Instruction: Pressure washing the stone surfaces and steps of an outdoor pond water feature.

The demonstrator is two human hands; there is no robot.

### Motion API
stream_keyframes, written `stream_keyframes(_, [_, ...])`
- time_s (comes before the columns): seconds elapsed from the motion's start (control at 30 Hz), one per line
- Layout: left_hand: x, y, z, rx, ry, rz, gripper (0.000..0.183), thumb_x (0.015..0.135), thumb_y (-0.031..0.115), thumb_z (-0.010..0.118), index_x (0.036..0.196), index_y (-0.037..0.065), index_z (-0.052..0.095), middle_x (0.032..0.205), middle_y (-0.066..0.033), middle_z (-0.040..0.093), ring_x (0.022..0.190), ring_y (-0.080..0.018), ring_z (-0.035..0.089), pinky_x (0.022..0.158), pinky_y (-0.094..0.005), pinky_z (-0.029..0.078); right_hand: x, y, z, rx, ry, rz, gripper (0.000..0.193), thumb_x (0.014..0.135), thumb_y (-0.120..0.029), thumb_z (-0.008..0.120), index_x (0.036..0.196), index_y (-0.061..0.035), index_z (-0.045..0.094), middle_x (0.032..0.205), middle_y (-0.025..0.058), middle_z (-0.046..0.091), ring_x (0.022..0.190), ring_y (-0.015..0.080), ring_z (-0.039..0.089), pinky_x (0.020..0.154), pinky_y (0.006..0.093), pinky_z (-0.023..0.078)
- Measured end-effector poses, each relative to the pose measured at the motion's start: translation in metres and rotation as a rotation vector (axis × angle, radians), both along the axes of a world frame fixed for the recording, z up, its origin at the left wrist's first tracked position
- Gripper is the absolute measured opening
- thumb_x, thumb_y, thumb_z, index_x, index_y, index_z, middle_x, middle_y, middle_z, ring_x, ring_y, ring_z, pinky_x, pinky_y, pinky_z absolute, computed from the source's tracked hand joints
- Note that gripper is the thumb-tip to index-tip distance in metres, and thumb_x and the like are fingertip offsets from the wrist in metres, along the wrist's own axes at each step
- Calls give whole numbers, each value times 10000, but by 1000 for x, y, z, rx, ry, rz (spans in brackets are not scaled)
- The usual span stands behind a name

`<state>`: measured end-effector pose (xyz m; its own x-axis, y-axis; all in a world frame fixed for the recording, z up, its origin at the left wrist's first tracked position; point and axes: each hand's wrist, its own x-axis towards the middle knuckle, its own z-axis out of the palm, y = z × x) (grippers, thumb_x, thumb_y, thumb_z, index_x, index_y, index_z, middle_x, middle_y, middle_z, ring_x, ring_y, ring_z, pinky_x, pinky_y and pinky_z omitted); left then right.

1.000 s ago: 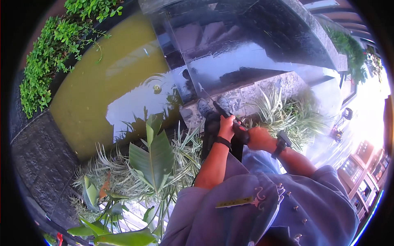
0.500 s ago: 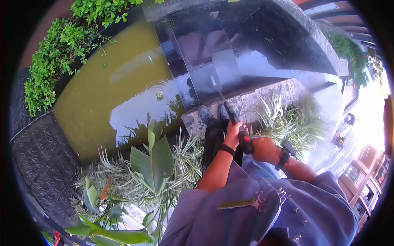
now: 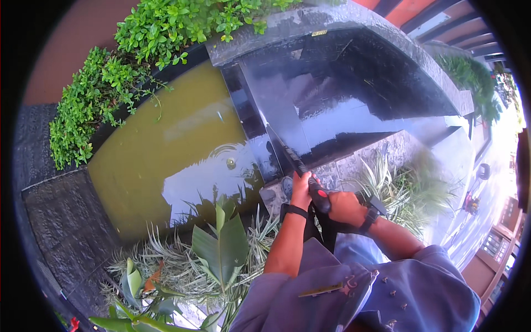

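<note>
A black pressure washer wand (image 3: pixel 295 160) with a red spot on its grip slants up and left from my two hands. My left hand (image 3: pixel 301 192) wraps around its shaft just ahead of the grip. Behind it, my right hand (image 3: pixel 346 209) is closed around the rear handle, its fingers partly hidden. From the wand's tip a thin pale water jet (image 3: pixel 264 117) reaches the dark ledge (image 3: pixel 251 119) between the green pool and the black tiled basin. Both wrists wear dark bands.
Murky green water fills the pool (image 3: pixel 188 138) at left. The tiled basin (image 3: pixel 326 94) is wet, with a stone rim (image 3: pixel 381 25) behind. My shoe (image 3: pixel 287 186) stands on a stone step (image 3: pixel 354 166). Striped grasses (image 3: pixel 381 185) and a broad-leaved plant (image 3: pixel 221 249) grow close by.
The wand has swung up and left, showing more of its length, and its jet now strikes nearer the pool-side ledge. The view has shifted; both hands keep their grip.
</note>
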<state>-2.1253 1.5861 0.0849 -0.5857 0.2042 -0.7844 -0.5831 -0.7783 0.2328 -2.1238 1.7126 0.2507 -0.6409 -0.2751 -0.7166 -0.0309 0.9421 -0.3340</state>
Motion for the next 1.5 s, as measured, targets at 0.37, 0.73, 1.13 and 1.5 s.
stream_keyframes(0.37, [-110, -58, -38, -140, 100, -98, 224, 884, 101, 563, 1053, 118, 416, 893, -109, 582, 650, -217, 605, 515, -399, 547, -76, -59, -53, 13, 94, -78, 214, 741, -158, 570, 869, 3, 628, 870, 219, 672, 828, 359, 670, 760, 443, 533])
stream_keyframes(0.73, [-171, -77, -69, -160, 146, -108, 309, 864, 98, 587, 1115, 99, 407, 877, -129, 602, 660, -216, 608, 536, -412, 553, -118, -75, -105, -59, 186, -155, 210, 750, -151, 574, 886, 0, 627, 868, 201, 676, 841, 333, 675, 759, 421, 538])
stream_keyframes(1.13, [-183, -18, -59, -18, 191, -270, 226, 879, 112, 563, 1070, 107, 442, 931, -140, 586, 668, -215, 591, 534, -399, 541, -111, -38, -89, 21, 282, -218, 214, 729, -156, 590, 853, 17, 614, 806, 210, 670, 762, 353, 676, 711, 432, 543])
stream_keyframes(1.5, [-22, 16, -7, 4, -29, -159, 292, 874, 103, 567, 1110, 143, 399, 874, -106, 575, 658, -217, 601, 511, -401, 548, 0, 4, -15, 27, 108, -90, 204, 713, -143, 574, 826, 25, 601, 702, 214, 653, 655, 368, 666, 639, 455, 541])
